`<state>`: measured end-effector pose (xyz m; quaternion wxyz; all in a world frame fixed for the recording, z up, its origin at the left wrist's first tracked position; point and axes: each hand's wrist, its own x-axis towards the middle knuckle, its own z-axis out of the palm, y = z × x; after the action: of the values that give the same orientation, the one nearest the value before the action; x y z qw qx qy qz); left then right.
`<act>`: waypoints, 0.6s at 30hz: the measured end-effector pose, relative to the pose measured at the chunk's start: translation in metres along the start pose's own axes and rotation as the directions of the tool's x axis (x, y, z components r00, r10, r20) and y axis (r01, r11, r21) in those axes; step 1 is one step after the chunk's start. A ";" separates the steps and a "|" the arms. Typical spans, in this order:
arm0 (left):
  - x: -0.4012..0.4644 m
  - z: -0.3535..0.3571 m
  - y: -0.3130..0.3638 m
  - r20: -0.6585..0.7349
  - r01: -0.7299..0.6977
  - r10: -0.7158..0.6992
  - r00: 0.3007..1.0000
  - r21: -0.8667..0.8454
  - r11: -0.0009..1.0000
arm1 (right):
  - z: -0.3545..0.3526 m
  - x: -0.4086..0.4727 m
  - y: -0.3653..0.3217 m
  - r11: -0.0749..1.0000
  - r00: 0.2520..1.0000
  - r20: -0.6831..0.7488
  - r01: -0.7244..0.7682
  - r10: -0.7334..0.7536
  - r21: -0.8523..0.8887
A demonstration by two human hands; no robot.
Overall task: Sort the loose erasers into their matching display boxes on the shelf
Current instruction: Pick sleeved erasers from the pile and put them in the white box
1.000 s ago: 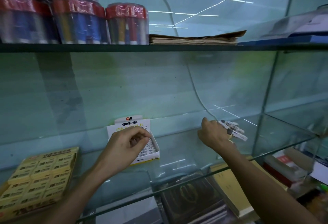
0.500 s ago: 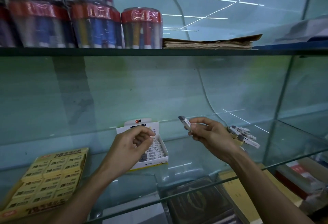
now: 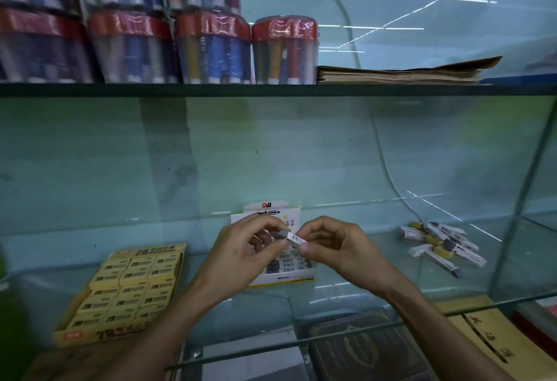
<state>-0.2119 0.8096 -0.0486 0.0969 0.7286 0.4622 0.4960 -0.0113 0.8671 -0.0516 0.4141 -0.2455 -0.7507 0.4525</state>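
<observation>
At the centre of the frame both hands hold one eraser [image 3: 291,236] just above the white box [image 3: 272,260], which stands on the glass shelf [image 3: 346,296] with its printed flap up at the back. The left hand [image 3: 241,255] pinches the grey end between thumb and fingers, and the right hand [image 3: 340,249] pinches the white sleeved end, so the piece lies level. Held this way it seems to be turned to match the rows already in the box before going down. The box looks like its proper home, since the erasers inside show the same grey-and-white look. The loose pile [image 3: 437,243] lies at the right of the frame on the same shelf, well apart from the box, within reach of the right hand. The yellow box [image 3: 120,293] at lower left looks full and sits untouched.
</observation>
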 end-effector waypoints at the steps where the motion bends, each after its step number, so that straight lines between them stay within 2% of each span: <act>1: -0.001 -0.002 0.000 -0.009 0.008 -0.008 1.000 0.001 1.000 | 0.003 0.001 -0.001 1.000 1.000 -0.006 0.013 -0.014 -0.027; 4: -0.005 -0.008 -0.001 -0.027 0.029 -0.028 0.999 0.044 0.999 | 0.013 0.008 0.001 0.970 0.995 -0.039 0.076 -0.088 -0.230; 7: -0.010 -0.017 -0.006 -0.088 0.061 -0.055 0.995 0.070 0.996 | 0.013 0.021 0.008 0.840 0.982 -0.057 0.123 -0.180 -0.528; 9: -0.012 -0.025 -0.009 -0.141 0.084 -0.072 0.987 0.080 0.993 | 0.009 0.035 0.014 0.754 0.985 -0.043 0.099 -0.166 -0.650; 14: -0.018 -0.040 -0.009 -0.195 0.134 -0.116 0.974 0.083 0.987 | 0.009 0.061 0.025 0.609 1.000 -0.031 -0.024 -0.001 -0.792; 18: -0.022 -0.045 -0.009 -0.195 0.155 -0.135 0.972 0.089 0.984 | 0.020 0.067 0.028 0.521 0.999 -0.035 -0.043 0.026 -0.852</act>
<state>-0.2555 0.7831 -0.0457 0.0509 0.6469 0.5465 0.5295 -0.0639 0.9207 -0.0541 0.2388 -0.4355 -0.8673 0.0336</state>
